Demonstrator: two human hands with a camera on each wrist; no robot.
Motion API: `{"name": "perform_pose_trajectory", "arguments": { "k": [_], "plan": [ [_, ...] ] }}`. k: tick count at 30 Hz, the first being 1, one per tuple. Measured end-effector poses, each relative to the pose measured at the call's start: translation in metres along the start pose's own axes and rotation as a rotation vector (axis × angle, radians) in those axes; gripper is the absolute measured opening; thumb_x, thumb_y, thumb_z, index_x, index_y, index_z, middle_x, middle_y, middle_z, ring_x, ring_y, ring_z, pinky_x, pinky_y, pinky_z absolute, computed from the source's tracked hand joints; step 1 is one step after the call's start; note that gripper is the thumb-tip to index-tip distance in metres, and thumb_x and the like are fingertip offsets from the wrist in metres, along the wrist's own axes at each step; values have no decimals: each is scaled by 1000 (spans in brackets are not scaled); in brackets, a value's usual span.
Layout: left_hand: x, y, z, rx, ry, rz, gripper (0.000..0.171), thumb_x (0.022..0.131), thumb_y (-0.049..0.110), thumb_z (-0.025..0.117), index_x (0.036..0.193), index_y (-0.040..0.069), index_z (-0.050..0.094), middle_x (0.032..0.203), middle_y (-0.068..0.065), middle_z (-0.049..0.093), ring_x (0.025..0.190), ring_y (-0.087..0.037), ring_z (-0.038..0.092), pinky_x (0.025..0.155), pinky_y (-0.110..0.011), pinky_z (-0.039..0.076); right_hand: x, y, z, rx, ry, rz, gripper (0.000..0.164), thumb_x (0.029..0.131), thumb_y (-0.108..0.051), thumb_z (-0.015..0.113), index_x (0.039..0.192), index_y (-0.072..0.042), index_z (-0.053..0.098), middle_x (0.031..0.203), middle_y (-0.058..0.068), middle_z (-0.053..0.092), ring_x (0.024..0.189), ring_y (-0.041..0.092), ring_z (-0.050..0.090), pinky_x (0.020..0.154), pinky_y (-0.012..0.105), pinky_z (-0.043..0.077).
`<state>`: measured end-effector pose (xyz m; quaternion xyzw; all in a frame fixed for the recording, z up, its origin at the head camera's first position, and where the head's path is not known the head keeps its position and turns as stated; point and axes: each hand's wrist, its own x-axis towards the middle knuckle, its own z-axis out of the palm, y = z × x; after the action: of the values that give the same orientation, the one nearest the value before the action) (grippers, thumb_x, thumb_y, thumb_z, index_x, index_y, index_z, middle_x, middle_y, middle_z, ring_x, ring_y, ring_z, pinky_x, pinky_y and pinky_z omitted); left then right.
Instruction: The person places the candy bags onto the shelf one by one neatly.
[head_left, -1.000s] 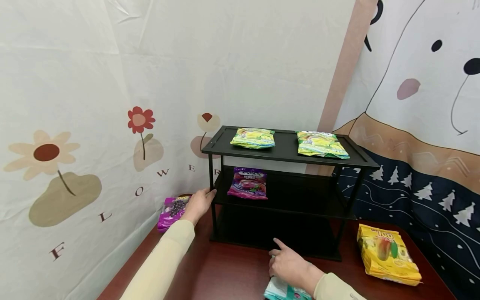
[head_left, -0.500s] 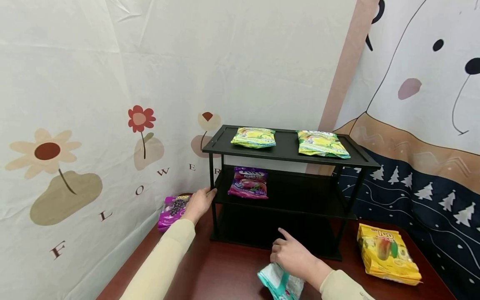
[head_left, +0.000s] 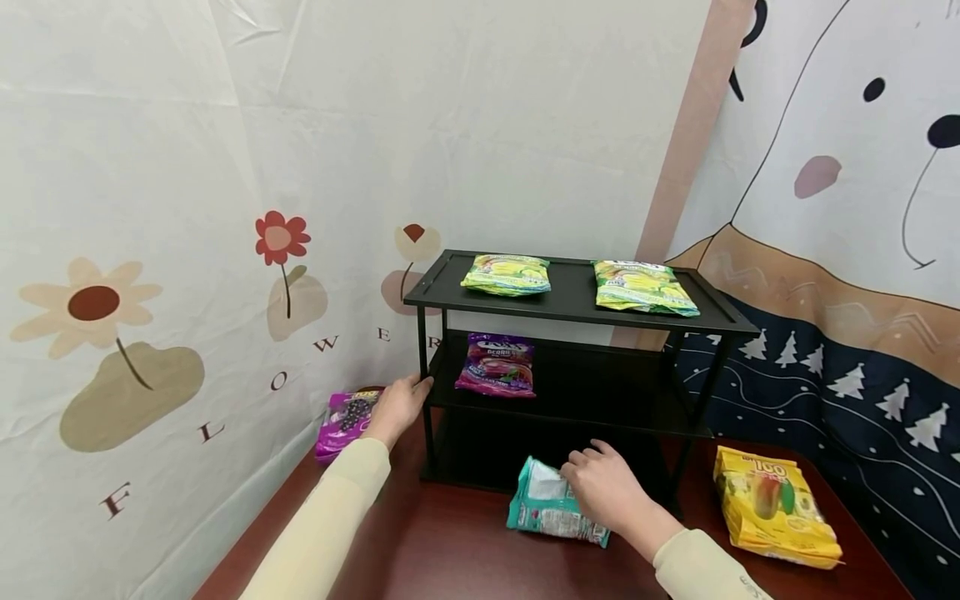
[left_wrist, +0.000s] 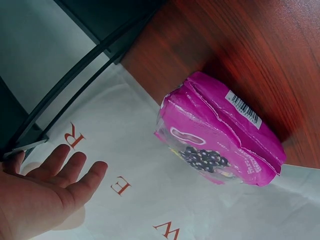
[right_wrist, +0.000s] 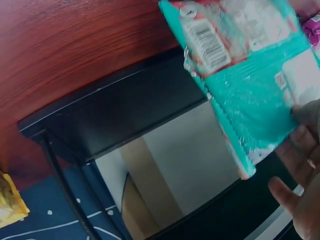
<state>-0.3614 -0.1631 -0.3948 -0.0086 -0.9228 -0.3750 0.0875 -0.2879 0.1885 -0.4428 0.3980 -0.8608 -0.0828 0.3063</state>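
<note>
At the left end of the black three-tier rack (head_left: pixel 585 298), my left hand (head_left: pixel 397 408) holds the post by the middle shelf. The left wrist view shows its other fingers (left_wrist: pixel 80 182) loosely extended beside the rack. My right hand (head_left: pixel 609 493) pinches a teal snack bag (head_left: pixel 551 510) by its upper right part, in front of the bottom shelf. In the right wrist view, that bag's printed back and barcode show, with the thumb against its side. A purple berry candy bag (head_left: pixel 497 367) leans on the middle shelf. Two yellow-green candy bags (head_left: pixel 508 276) lie on top.
A purple bag with dark fruit print (left_wrist: pixel 220 132) sits on the table left of the rack, by the wall cloth. On the right stands a yellow bag with a mango print (head_left: pixel 776 508). The reddish-brown table (head_left: pixel 457 554) runs along the rack's front.
My right hand has lifted the teal bag from the near table and carried it forward toward the bottom shelf, turning it so more of it shows. My left hand stays at the rack's post.
</note>
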Motion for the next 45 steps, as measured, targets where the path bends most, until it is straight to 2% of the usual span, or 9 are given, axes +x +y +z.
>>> {"name": "perform_pose_trajectory", "arguments": {
  "k": [8,13,17,21,25,28,32,38,45],
  "plan": [
    [1,1,0,5,7,5,53,106,40,41,150,10,45,141,-22,53,131,-44,46,105,-62,33,-4,-2,-1,2,31,42,9,78,-14,78,77,-19,71,71,-6,59,68,11,63,75,38,54],
    [0,0,0,14,11,17,52,106,40,41,149,10,46,139,-22,55,130,-44,47,104,-63,35,0,-1,-12,245,-113,81,16,81,-16,74,72,-25,65,69,-15,52,58,1,46,58,26,43],
    [-1,0,1,10,5,16,53,106,40,41,149,10,45,140,-22,54,131,-44,47,105,-63,34,2,1,-20,491,-257,155,34,89,-21,66,59,-26,51,58,-18,38,49,-1,28,48,21,27],
    [-1,0,2,5,1,2,52,107,39,40,150,10,45,140,-21,54,130,-44,47,105,-63,34,1,2,-19,556,-343,218,43,98,-21,58,56,-26,45,53,-16,34,45,1,27,44,21,24],
    [-1,0,1,8,5,0,51,107,38,40,149,10,46,139,-22,55,129,-44,48,104,-63,35,-8,3,-11,523,-381,245,21,96,-19,63,77,-21,72,72,-10,64,57,5,54,52,28,46],
    [-1,0,1,8,6,1,51,107,39,40,150,11,46,139,-21,55,129,-44,48,104,-63,35,-14,1,-5,509,-425,263,11,93,-20,68,98,-15,77,96,1,72,81,17,67,68,39,55],
    [0,0,0,7,4,4,51,107,39,40,150,11,45,139,-21,55,130,-43,48,105,-63,34,-20,-5,7,543,-526,297,26,93,-26,69,113,-10,74,112,11,69,102,31,66,83,50,53],
    [0,0,1,7,5,8,51,107,39,41,149,12,46,139,-19,55,130,-42,48,105,-62,34,-24,-13,20,651,-649,335,48,94,-41,67,127,-7,68,121,15,66,113,35,61,93,54,48],
    [1,-1,1,19,7,4,52,107,39,41,150,11,45,141,-19,54,132,-43,46,106,-62,33,-28,-16,24,694,-683,408,45,91,-41,70,123,-9,70,119,13,68,112,35,61,91,56,48]
  ]
}}
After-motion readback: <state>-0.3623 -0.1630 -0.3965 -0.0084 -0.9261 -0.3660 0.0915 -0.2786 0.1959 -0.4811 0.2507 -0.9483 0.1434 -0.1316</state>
